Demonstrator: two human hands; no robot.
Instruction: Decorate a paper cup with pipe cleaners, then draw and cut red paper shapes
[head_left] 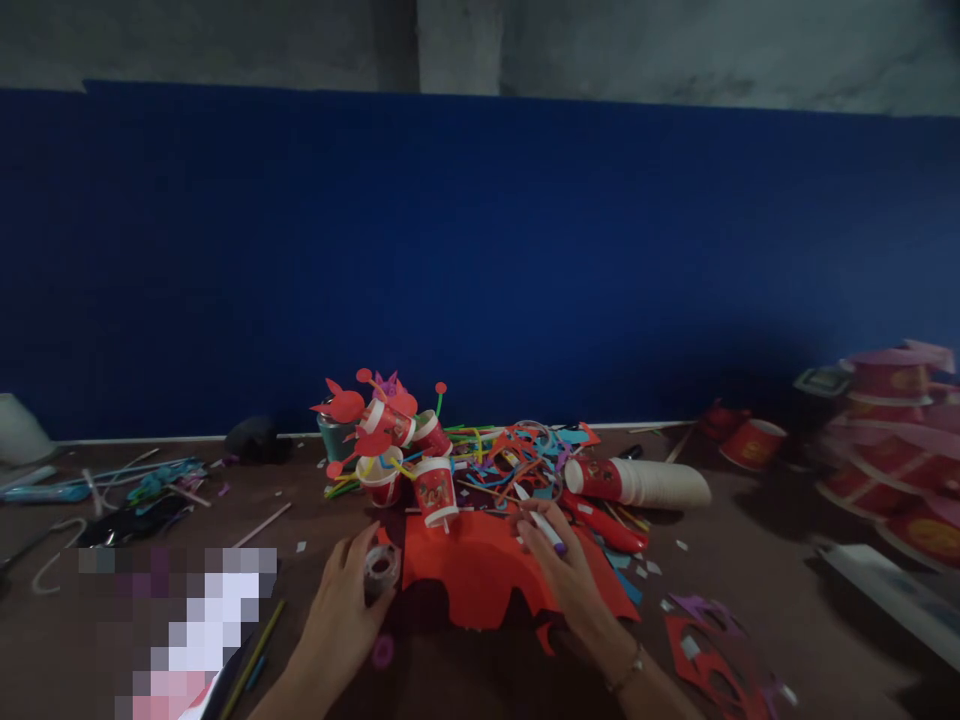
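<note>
My left hand [341,595] curls around a roll of clear tape [382,568] at the left edge of a red paper sheet [480,575]. A white marker with a purple end [547,532] is in my right hand [566,565], over the right part of the sheet. The sheet's near edge is cut in curves, and shadow falls across it. Just beyond it, a red printed paper cup [435,490] is tipped over beside several decorated cups with straws and red paper shapes [379,445].
A stack of paper cups [645,482] lies at the right, behind a red tool-like object [607,524]. Paper scraps and straws [517,455] pile up at the back. Red cut-outs [712,665] lie front right. A tower of red cups [892,440] stands far right. A blue panel [480,250] closes the back.
</note>
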